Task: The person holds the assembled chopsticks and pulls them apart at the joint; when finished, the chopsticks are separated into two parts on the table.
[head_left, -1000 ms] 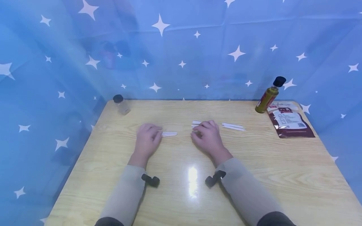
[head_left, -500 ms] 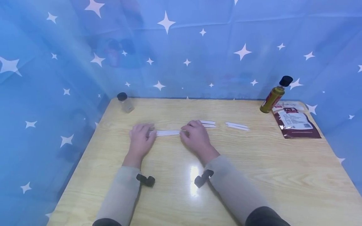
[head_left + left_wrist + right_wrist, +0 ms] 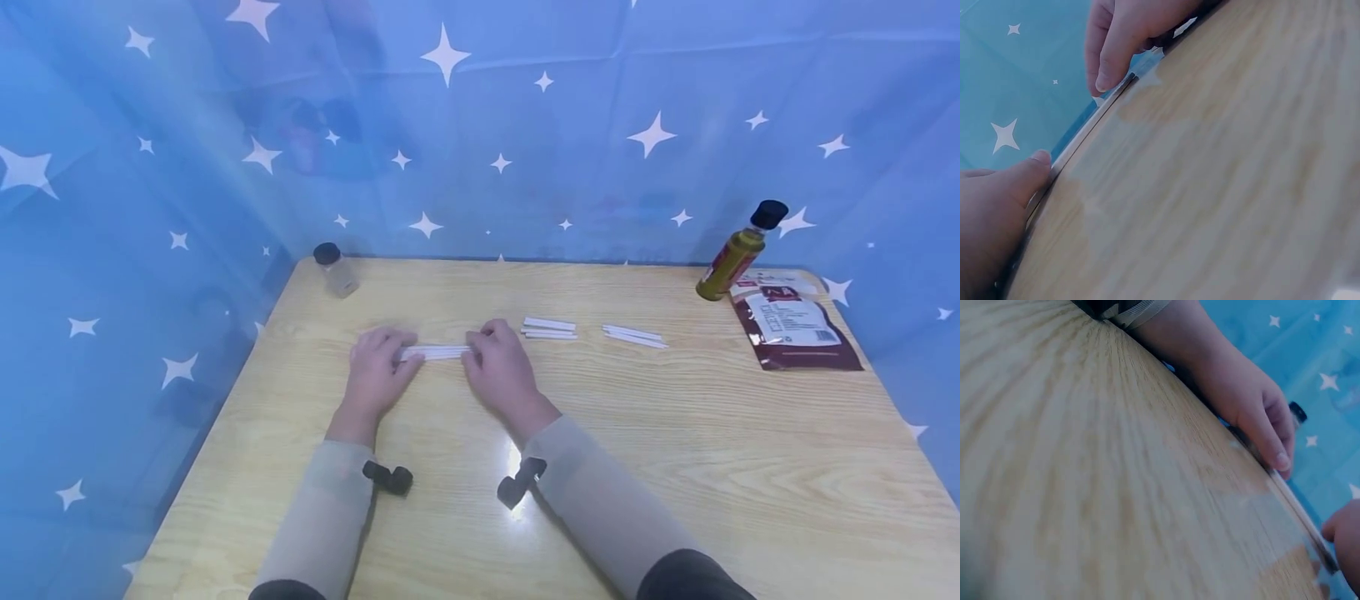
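Observation:
Several thin white sticks (image 3: 444, 352) lie side by side on the wooden table, left of its middle. At their left end, my left hand (image 3: 375, 371) pinches them between thumb and fingers, covering that end. My right hand (image 3: 501, 367) holds the right end, thumb at the near side and fingertips at the far side. In the left wrist view the sticks (image 3: 1082, 137) run along the table surface from one hand to the other. The right wrist view shows them (image 3: 1297, 509) low on the table, with the left thumb (image 3: 1282, 460) against them.
Two more groups of white sticks lie to the right, one nearer (image 3: 550, 328) and one farther (image 3: 634, 336). A clear jar with a black lid (image 3: 337, 271) stands back left. Back right are a bottle of yellow-green liquid (image 3: 731, 262) and a maroon packet (image 3: 795, 325). Starry blue cloth (image 3: 480, 125) surrounds the table.
My right hand has moved left from the middle group of sticks to the right end of the left group. That middle group is now uncovered. The head view has shifted slightly.

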Tool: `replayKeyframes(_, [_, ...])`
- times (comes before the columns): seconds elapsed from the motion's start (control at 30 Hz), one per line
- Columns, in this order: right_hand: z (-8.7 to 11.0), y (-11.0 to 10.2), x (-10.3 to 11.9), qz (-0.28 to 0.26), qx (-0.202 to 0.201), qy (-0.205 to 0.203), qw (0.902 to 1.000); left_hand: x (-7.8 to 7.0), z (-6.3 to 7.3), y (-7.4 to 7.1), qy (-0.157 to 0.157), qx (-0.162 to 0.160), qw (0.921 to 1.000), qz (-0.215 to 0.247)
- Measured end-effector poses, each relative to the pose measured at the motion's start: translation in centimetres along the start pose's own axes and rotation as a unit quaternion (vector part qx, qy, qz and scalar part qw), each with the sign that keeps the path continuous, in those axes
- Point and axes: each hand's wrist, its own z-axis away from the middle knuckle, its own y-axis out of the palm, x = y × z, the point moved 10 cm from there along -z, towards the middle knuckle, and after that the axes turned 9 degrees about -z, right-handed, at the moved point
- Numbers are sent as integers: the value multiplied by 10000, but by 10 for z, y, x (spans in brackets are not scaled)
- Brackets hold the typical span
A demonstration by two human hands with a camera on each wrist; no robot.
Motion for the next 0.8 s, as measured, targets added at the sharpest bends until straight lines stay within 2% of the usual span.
replayKeyframes(0.37, [-1,-4,-2,-193,-146,26,9997,0,0,-3,13,-104,9999,41])
replayKeyframes(0.6, [-3,-6,-9,-572,-52,350,9977,-2,-1,-4,-25,-149,9999,36])
replayKeyframes(0.8, [-6,-7,-7,-417,139,294,9986,-3,-1,-4,-28,-183,9998,54])
